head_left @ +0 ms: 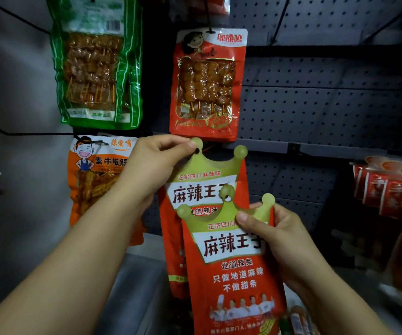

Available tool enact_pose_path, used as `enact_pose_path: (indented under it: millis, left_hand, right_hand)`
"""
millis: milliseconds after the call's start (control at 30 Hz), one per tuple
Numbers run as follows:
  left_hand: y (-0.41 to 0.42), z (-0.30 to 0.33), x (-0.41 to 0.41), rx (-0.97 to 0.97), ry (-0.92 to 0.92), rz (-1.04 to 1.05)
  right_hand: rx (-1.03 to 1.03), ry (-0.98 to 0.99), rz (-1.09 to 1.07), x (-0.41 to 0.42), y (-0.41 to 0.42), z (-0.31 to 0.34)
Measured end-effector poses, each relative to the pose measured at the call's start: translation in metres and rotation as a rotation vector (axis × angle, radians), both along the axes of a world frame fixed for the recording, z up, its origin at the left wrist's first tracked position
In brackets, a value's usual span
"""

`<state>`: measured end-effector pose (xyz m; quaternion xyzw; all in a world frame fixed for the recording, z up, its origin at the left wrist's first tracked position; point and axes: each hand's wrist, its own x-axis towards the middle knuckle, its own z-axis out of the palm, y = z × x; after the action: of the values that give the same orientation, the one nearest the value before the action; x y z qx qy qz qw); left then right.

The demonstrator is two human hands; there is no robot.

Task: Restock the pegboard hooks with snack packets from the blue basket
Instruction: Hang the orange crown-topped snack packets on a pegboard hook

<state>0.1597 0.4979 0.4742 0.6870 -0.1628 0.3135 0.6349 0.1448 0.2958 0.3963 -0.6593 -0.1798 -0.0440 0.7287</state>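
A: How is the left hand posed?

B: It is raised to centre frame, its grip pinched on the crown-shaped top of a red packet held against the pegboard, just below a hanging red skewer packet.

A: And the right hand?

B: A second red packet is gripped at its crown, thumb across the front, fingers curled behind, at lower centre, overlapping the first packet. No blue basket can be made out
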Motion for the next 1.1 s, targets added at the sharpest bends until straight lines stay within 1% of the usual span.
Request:
enact_pose_path:
  millis: [133, 300, 367, 467, 600, 800, 900, 933, 1000, 1100]
  left_hand:
    - [0.001, -0.002, 0.004, -0.030, 0.037, -0.054]
    - [0.001, 0.005, 0.010, 0.030, -0.060, -0.006]
    - [0.003, 0.006, 0.013, 0.041, -0.036, -0.028]
    - [0.007, 0.002, 0.019, 0.035, 0.040, -0.125]
    - [0.005, -0.006, 0.031, 0.086, 0.031, -0.119]
    - [0.008, -0.022, 0.055, 0.011, -0.008, -0.127]
    - [0.008, -0.031, 0.064, -0.074, 0.005, -0.213]
    - [0.009, -0.032, 0.068, -0.061, -0.017, -0.227]
    - [0.013, -0.032, 0.073, 0.031, -0.075, -0.223]
    - [0.013, -0.032, 0.084, 0.138, -0.076, -0.187]
  right_hand:
    - [0.010, 0.000, -0.003, 0.001, 0.002, -0.001]
    - [0.033, 0.008, 0.000, 0.007, 0.005, 0.005]
    - [0.029, 0.020, 0.002, 0.010, 0.005, 0.006]
    - [0.027, 0.047, -0.003, 0.012, 0.005, 0.000]
    - [0.032, 0.077, -0.012, 0.016, 0.004, -0.009]
    - [0.093, 0.105, -0.059, 0.031, 0.007, -0.015]
    - [0.115, 0.114, -0.088, 0.044, 0.011, -0.019]
    - [0.120, 0.116, -0.096, 0.048, 0.013, -0.021]
    - [0.133, 0.116, -0.120, 0.056, 0.016, -0.024]
    - [0.134, 0.100, -0.177, 0.066, 0.019, -0.027]
